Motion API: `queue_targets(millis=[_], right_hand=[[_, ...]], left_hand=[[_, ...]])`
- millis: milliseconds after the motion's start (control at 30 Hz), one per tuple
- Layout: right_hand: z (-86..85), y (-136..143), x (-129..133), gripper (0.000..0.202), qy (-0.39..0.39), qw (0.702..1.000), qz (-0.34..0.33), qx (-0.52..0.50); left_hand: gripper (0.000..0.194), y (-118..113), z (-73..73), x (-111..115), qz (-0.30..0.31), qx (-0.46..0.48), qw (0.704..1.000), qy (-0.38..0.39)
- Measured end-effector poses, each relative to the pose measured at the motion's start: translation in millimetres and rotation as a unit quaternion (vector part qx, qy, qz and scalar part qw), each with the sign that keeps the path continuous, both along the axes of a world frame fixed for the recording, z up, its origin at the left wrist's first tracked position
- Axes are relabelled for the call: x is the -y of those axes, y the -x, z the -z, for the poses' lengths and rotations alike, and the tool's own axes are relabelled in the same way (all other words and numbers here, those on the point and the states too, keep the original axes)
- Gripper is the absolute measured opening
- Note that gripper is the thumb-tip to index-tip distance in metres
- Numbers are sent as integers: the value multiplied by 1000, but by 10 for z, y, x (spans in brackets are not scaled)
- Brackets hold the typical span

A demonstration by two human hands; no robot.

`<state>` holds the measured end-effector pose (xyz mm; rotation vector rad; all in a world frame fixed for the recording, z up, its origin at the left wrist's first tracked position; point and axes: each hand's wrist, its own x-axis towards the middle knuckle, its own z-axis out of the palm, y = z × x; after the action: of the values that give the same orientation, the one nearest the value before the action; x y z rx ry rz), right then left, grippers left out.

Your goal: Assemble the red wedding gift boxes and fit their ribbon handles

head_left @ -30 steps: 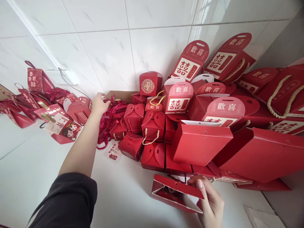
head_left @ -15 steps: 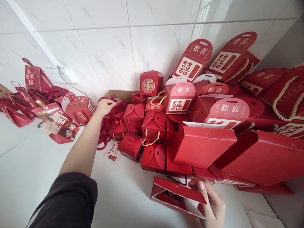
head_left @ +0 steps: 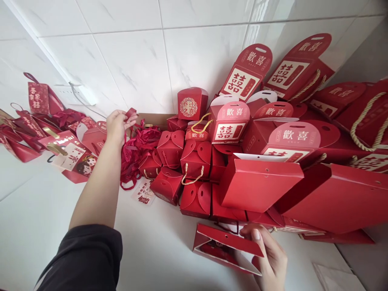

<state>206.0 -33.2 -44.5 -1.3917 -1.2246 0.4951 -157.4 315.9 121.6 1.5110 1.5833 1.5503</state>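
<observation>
Left grip [head_left: 117, 126]: fingers pinched on a dark red ribbon [head_left: 131, 114], lifted above the ribbon heap [head_left: 136, 149]. Arm stretched across the white surface [head_left: 39, 218], black sleeve [head_left: 85, 258] at the near edge.

Right grip [head_left: 269, 256]: thumb on top, fingers underneath, closed on the upper edge of a flat red paper bag [head_left: 226, 246]. Bag lying on its side on the surface, near centre-right, mouth slightly open; contents not discernible.

Ribbon heap: loose tangle just beside a shallow brown cardboard box [head_left: 153, 119] set against the tiled wall [head_left: 136, 60]. Interior of the box mostly hidden by ribbon.

Small red folded boxes [head_left: 182, 169]: closed, petal-style tops, several with gold cord handles, packed touching one another right of the ribbons. One square box with a round emblem [head_left: 191, 104] stacked on top, at the wall.

Larger red boxes with tab handles [head_left: 232, 125]: closed, piled behind and to the right, printed with Chinese characters. Two big plain red bags [head_left: 257, 184] lying tilted over the stack, tops toward the camera.

Far left: separate scatter of red bags and a card with cartoon figures [head_left: 80, 161], well apart from the right grip.
</observation>
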Motion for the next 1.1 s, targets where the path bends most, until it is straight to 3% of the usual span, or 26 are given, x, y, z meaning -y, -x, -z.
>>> queue_targets(millis=[133, 267, 367, 533, 633, 733, 833, 933, 1100], right_hand=[[-67, 7, -30, 30, -9, 999, 41, -30], [-201, -50, -59, 17, -87, 986, 65, -128], [-427, -139, -32, 15, -112, 983, 40, -137], [-1092, -141, 16, 21, -48, 988, -143, -31], [-1482, 30, -58, 32, 13, 956, -286, -61], [-1654, 222, -191, 42, 63, 905, -406, -110], [-1607, 322, -279, 22, 98, 871, -446, -178], [-1506, 322, -270, 14, 108, 849, -459, -239], [-1466, 310, -179, 15, 94, 848, -445, -273]], left_hand=[[5, -282, -335, 516, 170, 109, 979, -17], [14, -511, -521, 1161, 301, 127, 945, 31], [18, -658, -553, 1592, 328, 88, 939, 56], [32, -971, -522, 2101, 322, 28, 930, 177], [31, -1150, -490, 2258, 445, 32, 885, 130], [22, -1250, -464, 2327, 532, 31, 846, 36], [12, -1254, -448, 2351, 537, 8, 844, -4], [9, -1199, -429, 2361, 509, -21, 861, -4], [11, -1183, -400, 2407, 481, -73, 873, 13]])
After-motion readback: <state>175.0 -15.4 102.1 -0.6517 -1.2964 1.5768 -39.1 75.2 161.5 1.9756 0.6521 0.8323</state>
